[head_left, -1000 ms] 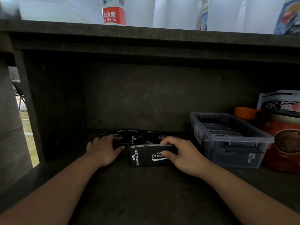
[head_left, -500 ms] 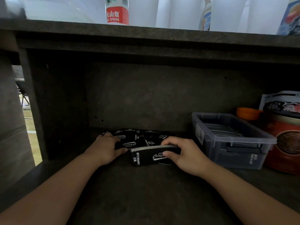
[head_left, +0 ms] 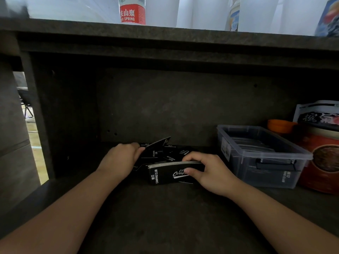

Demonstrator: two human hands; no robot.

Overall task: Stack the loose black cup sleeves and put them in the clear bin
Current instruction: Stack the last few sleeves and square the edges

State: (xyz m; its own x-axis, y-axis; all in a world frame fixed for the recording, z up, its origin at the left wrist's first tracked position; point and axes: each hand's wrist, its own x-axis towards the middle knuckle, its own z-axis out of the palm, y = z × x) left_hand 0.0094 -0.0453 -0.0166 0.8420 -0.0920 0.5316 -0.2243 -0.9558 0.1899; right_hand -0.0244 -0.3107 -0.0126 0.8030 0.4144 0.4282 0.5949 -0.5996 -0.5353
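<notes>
Inside a dark shelf, my right hand (head_left: pixel 205 170) grips a stack of flat black cup sleeves (head_left: pixel 165 174) printed "CAMPING CLUB", standing on its long edge. Behind the stack lie several loose black sleeves (head_left: pixel 173 153), scattered flat. My left hand (head_left: pixel 120 158) pinches one loose sleeve (head_left: pixel 156 143) by its end, and that sleeve is tilted up off the pile. To the right stands the clear bin (head_left: pixel 300 155), with a layer of black sleeves inside it.
A red round tin (head_left: pixel 322 162), an orange lid (head_left: pixel 280 124) and a printed packet (head_left: pixel 319 114) crowd the shelf's right end beside the bin. On the board above stand a water bottle (head_left: pixel 132 12) and white cups. The shelf's left wall is close to my left hand.
My left hand went from resting on the loose sleeves to pinching one and lifting its far end. My right hand keeps the stack in the same place.
</notes>
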